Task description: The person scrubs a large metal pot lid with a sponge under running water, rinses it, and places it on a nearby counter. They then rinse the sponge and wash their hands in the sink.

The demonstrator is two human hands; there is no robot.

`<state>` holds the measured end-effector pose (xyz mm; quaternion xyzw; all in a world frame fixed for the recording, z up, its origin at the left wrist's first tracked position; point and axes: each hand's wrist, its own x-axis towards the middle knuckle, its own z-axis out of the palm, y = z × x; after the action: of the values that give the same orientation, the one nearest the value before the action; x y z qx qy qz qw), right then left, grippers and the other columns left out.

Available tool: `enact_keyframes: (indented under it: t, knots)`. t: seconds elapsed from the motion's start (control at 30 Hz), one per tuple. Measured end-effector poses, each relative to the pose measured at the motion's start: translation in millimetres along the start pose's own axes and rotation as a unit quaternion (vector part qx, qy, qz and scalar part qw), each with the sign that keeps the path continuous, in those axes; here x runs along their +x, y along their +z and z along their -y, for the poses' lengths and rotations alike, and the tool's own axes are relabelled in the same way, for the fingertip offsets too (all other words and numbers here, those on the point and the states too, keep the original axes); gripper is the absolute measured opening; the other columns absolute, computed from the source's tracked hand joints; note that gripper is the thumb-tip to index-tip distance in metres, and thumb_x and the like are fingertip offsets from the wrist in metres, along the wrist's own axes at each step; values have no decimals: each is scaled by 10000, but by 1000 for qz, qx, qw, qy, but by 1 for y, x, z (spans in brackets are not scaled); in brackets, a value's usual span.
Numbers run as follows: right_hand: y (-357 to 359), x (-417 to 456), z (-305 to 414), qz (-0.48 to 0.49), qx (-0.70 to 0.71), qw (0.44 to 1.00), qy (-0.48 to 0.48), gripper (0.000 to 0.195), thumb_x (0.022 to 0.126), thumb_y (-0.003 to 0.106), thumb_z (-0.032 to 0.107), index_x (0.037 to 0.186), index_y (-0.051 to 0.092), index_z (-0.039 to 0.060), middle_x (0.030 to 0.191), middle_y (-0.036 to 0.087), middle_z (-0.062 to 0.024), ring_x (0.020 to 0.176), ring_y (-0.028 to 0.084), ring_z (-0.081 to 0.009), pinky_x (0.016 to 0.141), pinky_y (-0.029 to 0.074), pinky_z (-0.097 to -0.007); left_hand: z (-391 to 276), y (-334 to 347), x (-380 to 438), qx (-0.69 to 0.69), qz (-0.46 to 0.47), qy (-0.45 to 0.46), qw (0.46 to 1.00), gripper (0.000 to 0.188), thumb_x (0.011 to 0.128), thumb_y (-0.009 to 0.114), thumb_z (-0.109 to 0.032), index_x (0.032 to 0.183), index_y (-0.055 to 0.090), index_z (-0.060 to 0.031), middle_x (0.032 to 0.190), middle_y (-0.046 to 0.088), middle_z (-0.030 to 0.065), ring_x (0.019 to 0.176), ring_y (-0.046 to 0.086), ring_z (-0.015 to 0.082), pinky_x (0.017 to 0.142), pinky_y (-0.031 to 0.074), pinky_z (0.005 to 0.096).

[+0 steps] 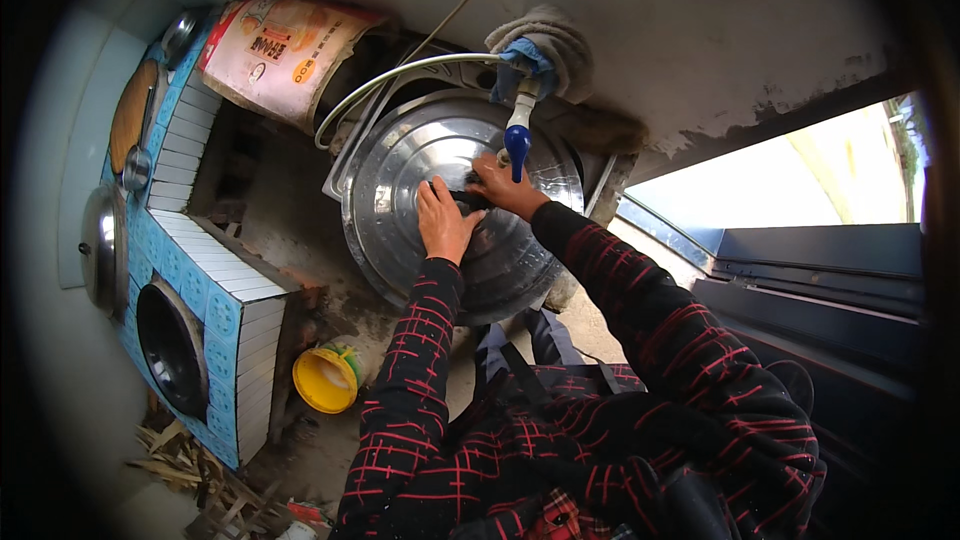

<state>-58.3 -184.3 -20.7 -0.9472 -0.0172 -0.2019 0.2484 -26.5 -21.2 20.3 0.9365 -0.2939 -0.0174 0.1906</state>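
Observation:
A large round metal lid (390, 240), wet and shiny, lies over a metal sink below a tap with a blue lever (517, 141). Near its middle is a dark handle (471, 199). My left hand (444, 223) rests beside the handle, fingers spread, thumb towards it. Just under the tap, my right hand (504, 186) has bent fingers at a small dark thing by the handle; whether it grips this or the handle is hidden. A cloth (559, 52) and blue wrapping surround the tap's pipe, and a pale hose (397, 73) curves off to the left.
On the left stands a blue-tiled stove (222, 315) with a black wok (171, 349), a domed lid (103, 251), a ladle (137, 167) and a wooden board (133, 116). A yellow bucket (325, 381) and firewood (187, 457) are on the floor. A printed carton (285, 52) leans near the sink.

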Motion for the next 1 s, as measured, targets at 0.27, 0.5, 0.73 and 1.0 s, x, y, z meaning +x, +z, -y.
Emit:
enact_keyframes:
  t: [0.27,0.5,0.73,1.0]
  knots:
    - [-23,-8,14,69,-29,995,69,359,759,703,352,898,552,57,816,610,-140,749,613,-346,592,475,-445,7,-1,-4,-1,-5,-13,1000,944,617,847,-347,1290,322,56,1266,386,264,1201,397,404,1031,346,414]
    - [-1,3,7,32,1,999,12,361,771,702,358,894,542,58,809,604,-141,739,612,-349,599,474,-439,8,-2,-2,-12,-1,-6,1000,938,620,843,-352,1290,330,58,1278,385,269,1214,388,414,1035,343,416]
    - [-3,-6,10,24,-35,998,56,385,774,690,364,972,560,61,863,624,-154,760,621,-362,615,483,-445,5,-1,-2,3,3,-12,1000,942,620,839,-367,1292,335,59,1279,388,271,1212,393,409,1041,338,413]
    - [-9,12,-19,37,15,975,219,415,776,721,428,993,620,88,803,657,-138,778,640,-351,634,491,-410,7,-5,0,7,5,-4,1000,931,622,841,-370,1276,345,69,1268,394,263,1212,399,398,1039,346,409]
